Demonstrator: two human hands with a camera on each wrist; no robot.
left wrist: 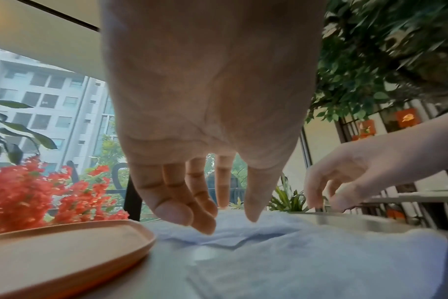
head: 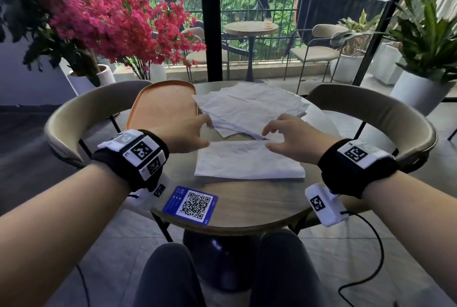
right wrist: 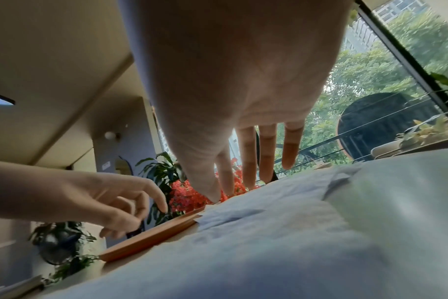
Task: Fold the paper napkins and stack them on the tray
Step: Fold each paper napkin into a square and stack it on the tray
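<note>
Centrally, on the round bench [head: 247, 205], a folded napkin [head: 249, 163] is seen lying flat, and it is taken as the ref. point for the rest. Just beyond its far edge, a loose pile of unfolded napkins [head: 249, 106] is spread, overlapping and creased, w/ the nearest sheet's edge lying close to the folded one. To the far left of the folded napkin, the orange tray [head: 160, 106] is set on the bench; no napkin is seen on it, and the pile's left edge reaches its right rim. Over the folded napkin's far left corner, the left hand [head: 184, 133] is held w/ fingers loosely curled and pointing down; in the left wrist view the fingertips [left wrist: 205, 222] are seen just above the paper, apart from it, and nothing is gripped. Over the far right corner, the right hand [head: 294, 138] is held likewise, fingers relaxed and spread a little; whether thumb and forefinger touch the paper's edge cannot be told, as the right wrist view is blurred there. Near the folded napkin's front edge, towards the person, a blue QR card [head: 190, 204] is laid flat. Beige chairs [head: 385, 118] are placed either side of the bench.
</note>
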